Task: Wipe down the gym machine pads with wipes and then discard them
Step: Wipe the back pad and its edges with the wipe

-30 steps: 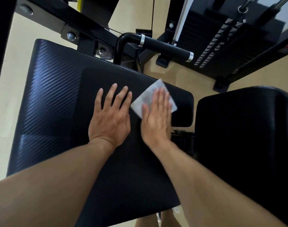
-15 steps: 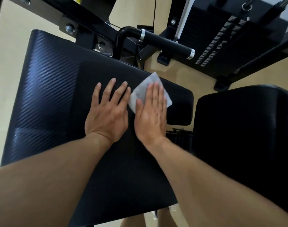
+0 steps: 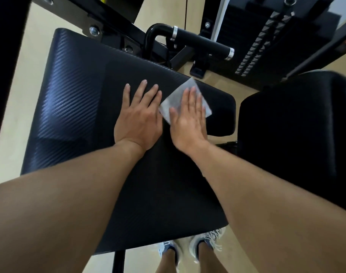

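Note:
A large black textured seat pad [image 3: 73, 99] fills the middle of the head view. A white square wipe [image 3: 173, 102] lies flat on its far right part. My right hand [image 3: 187, 119] presses the wipe with straight fingers and covers most of it. Just left of it, my left hand [image 3: 138, 117] rests flat on the bare pad with fingers spread, its little-finger side almost touching the wipe. A second black pad [image 3: 292, 131] stands to the right, apart from both hands.
A black handle with chrome rings [image 3: 201, 43] juts out beyond the seat pad. The weight stack [image 3: 252, 36] and black frame bars [image 3: 109, 22] lie at the top. The beige floor [image 3: 20, 75] shows on the left. My white shoes [image 3: 187, 251] stand below the pad's near edge.
Both hands stay flat; the right hand and wipe shifted only slightly on the pad. My head has tilted down, so my shoes have come into view.

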Available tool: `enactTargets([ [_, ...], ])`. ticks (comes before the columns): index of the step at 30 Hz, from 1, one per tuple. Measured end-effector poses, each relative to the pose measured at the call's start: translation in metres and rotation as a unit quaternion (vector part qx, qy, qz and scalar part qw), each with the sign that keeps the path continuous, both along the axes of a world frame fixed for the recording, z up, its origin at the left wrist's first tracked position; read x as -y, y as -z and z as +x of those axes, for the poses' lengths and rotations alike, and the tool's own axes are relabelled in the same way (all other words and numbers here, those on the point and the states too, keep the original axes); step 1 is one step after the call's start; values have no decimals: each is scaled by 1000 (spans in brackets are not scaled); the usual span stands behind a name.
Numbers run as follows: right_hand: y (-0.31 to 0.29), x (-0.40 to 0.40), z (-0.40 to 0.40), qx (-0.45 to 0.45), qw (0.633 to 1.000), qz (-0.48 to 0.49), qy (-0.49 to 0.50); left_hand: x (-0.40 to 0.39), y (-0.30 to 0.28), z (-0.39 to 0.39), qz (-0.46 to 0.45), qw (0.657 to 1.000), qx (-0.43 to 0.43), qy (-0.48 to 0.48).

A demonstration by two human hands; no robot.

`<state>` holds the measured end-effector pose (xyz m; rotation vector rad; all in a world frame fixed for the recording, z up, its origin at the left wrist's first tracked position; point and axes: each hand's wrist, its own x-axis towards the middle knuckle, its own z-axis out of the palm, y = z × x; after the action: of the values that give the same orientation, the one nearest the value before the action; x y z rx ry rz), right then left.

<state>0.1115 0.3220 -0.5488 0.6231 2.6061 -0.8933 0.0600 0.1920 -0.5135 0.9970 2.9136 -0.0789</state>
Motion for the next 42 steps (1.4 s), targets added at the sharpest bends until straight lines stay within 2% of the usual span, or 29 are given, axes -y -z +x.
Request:
enactTargets([
  [3, -9, 28, 48, -73, 997, -27, -27, 1, -11, -1, 14, 998, 56, -3],
  [6, -18, 40, 85, -152, 982, -65, 91, 19, -22, 12, 10, 996, 87, -6],
  [8, -30, 40, 84, -127, 973, -104, 163, 42, -25, 28, -19, 998, 58, -22],
  [10, -44, 30, 67, -133, 942, -160, 262, 64, -26, 39, -52, 996, 11, -70],
  [12, -62, 9, 44, -234, 889, -155, 362, 71, -23, 45, -55, 989, -15, -136],
  [14, -79, -13, 26, -342, 844, -108, 400, 63, -16, 51, -46, 983, -21, -178],
  [16, -86, -21, 15, -397, 843, -71, 356, 55, -8, 58, -42, 980, -39, -191],
  [17, -82, -19, 13, -395, 863, -59, 310, 55, -5, 59, -42, 980, -48, -190],
  [18, -72, -16, 13, -362, 898, -50, 246, 56, -3, 59, -41, 979, -55, -190],
  [20, -50, -1, 25, -200, 973, -68, 89, 58, -1, 56, -32, 980, -58, -190],
  [21, -39, 9, 36, -116, 986, -111, 38, 58, -1, 57, -28, 980, -58, -190],
  [22, -32, 17, 48, -80, 985, -153, 26, 58, 0, 58, -24, 980, -60, -189],
  [24, -26, 25, 62, -152, 971, -166, 80, 57, 2, 58, -18, 980, -66, -185],
  [26, -25, 29, 66, -244, 954, -98, 146, 57, 4, 55, -18, 980, -69, -186],
  [27, -26, 31, 64, -259, 949, -66, 164, 58, 4, 55, -20, 980, -71, -187],
  [29, -27, 39, 54, -223, 960, -57, 161, 59, 5, 55, -19, 980, -71, -185],
  [32, -18, 53, 36, -84, 994, -56, 53, 59, 7, 56, -13, 981, -74, -179],
  [33, -14, 52, 26, -66, 997, -48, 15, 59, 7, 55, -12, 981, -75, -178],
  [38, -11, 27, -54, -131, 987, -17, -91, 59, 7, 54, -19, 981, -75, -179],
  [40, -12, 31, -51, -159, 978, 3, -136, 59, 6, 55, -17, 981, -69, -178],
  [42, -11, 39, -15, -174, 970, -2, -170, 59, 5, 56, -19, 982, -63, -178],
])
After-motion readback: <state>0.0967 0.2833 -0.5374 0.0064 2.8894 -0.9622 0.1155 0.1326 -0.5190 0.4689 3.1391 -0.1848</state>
